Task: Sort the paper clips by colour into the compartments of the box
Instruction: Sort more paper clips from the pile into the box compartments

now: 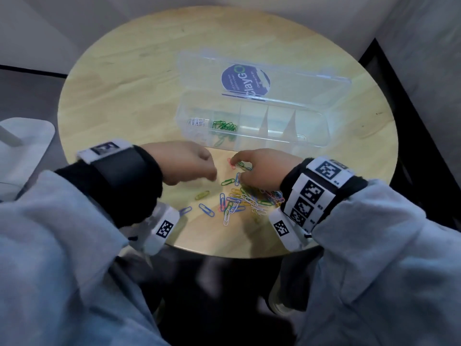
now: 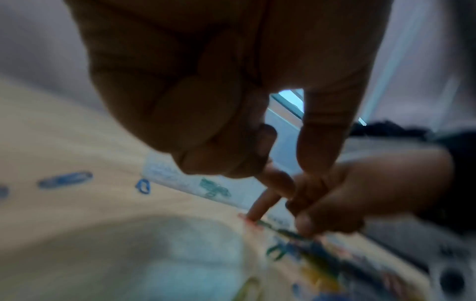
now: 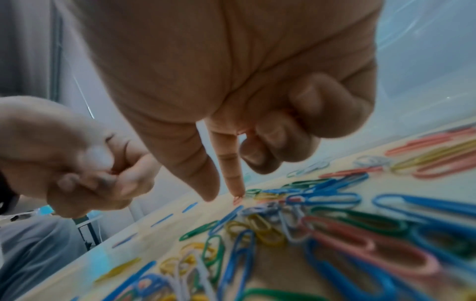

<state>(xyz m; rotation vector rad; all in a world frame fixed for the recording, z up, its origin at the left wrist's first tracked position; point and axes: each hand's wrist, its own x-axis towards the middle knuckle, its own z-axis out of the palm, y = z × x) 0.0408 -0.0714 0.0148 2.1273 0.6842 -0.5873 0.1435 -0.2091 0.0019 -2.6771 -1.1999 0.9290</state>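
A clear plastic box (image 1: 321, 128) lies on the round wooden table (image 1: 124, 96), its lid (image 1: 249, 78) folded back. White clips (image 1: 197, 121) fill its leftmost compartment, green clips (image 1: 224, 127) the one beside it; the other three look bare. A mixed pile of coloured clips (image 1: 249, 198) (image 3: 309, 234) lies in front of the box. My right hand (image 1: 239, 168) (image 3: 224, 195) presses its straight index fingertip on a red clip (image 1: 231, 163) (image 3: 237, 200); its other fingers are curled. My left hand (image 1: 207, 168) (image 3: 85, 163) hovers beside it, fingers curled, nothing seen in it.
Stray clips lie left of the pile: a blue one (image 1: 206, 210), a yellow one (image 1: 202, 195), a green one (image 1: 227, 182). The table's front edge (image 1: 224, 254) runs close behind the pile. A white object (image 1: 25, 138) stands off the table's left side.
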